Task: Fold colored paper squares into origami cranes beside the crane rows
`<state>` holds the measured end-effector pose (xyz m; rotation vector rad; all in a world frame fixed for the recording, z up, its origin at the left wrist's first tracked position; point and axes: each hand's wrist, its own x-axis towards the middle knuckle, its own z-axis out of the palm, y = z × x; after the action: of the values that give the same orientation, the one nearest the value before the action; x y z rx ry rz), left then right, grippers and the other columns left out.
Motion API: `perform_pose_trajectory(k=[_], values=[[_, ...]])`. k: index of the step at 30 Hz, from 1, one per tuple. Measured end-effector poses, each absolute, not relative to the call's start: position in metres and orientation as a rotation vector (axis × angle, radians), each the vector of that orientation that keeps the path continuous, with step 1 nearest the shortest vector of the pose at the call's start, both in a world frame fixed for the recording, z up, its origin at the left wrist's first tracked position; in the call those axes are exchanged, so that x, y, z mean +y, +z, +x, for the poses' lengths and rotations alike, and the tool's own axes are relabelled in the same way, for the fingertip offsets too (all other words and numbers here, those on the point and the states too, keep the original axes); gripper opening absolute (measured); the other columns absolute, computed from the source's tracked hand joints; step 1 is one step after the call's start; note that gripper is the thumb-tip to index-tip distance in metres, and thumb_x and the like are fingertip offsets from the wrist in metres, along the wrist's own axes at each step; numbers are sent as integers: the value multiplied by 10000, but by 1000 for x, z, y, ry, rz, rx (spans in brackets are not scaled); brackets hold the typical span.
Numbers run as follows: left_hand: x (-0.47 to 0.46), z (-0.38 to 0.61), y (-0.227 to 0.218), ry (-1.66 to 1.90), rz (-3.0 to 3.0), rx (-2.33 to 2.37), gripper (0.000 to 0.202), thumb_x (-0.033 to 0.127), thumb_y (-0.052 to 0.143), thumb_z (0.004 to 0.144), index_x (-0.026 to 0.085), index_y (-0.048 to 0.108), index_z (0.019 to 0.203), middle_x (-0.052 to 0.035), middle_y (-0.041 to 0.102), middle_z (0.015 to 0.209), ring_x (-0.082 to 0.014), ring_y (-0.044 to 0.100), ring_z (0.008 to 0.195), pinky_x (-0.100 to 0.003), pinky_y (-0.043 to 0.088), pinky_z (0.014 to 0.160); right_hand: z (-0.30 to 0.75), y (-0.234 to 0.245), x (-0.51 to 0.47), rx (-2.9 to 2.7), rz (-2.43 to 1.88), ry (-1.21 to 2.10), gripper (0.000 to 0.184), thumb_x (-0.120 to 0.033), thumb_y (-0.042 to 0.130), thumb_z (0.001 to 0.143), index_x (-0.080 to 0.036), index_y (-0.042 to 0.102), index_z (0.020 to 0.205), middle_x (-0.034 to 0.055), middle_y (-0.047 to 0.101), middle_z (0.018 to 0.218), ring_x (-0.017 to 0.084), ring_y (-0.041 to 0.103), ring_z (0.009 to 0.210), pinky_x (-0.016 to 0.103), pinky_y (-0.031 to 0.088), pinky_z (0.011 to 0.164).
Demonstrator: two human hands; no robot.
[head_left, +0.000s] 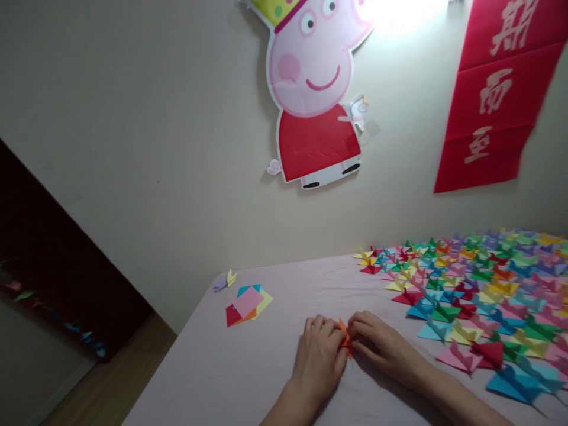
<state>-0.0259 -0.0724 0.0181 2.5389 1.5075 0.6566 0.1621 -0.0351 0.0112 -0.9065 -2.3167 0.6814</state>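
Observation:
A small piece of orange folded paper (345, 338) is held between my two hands, low over the pink-sheeted surface (213, 373). My left hand (320, 352) has its fingers curled and pinches the paper's left side. From the right, my right hand (377, 343) pinches the other side with thumb and fingers. Much of the paper is hidden by my fingers, so its exact shape cannot be made out. Left of my hands lies a loose stack of square paper sheets (247, 303), pink on top, with blue, yellow, orange and red beneath.
Rows of colourful folded paper cranes (470, 307) cover the right side of the surface. Two small folded papers, one yellow (231, 277) and one purple (219, 286), sit at the far left corner. Behind is a wall with a pig cutout (317, 136) and a red banner (492, 106).

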Motion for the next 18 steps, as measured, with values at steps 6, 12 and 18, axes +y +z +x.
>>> perform_pose_trajectory(k=[6,12,18], values=[[-62,-19,15,639,2684,1507,152,94,596,849,213,632,936,-24,639,989,-220,514,968,-367,402,874,166,12,-31,-2276,-1035,594,148,-167,468,903,-208,582,818,66,624,883,230,541,882,377,442,808],[-53,-15,8,699,2636,1548,101,100,635,832,195,600,835,-15,640,917,-209,515,913,-352,405,820,169,8,-26,-2251,-1119,647,131,-139,522,826,-213,613,769,53,622,864,232,543,890,377,424,829],[-49,-14,4,838,2438,1607,146,135,682,831,204,577,758,9,639,863,-190,520,889,-325,389,778,172,4,-19,-2207,-1112,799,124,-255,552,880,-227,635,792,25,663,847,215,571,862,404,376,928]])
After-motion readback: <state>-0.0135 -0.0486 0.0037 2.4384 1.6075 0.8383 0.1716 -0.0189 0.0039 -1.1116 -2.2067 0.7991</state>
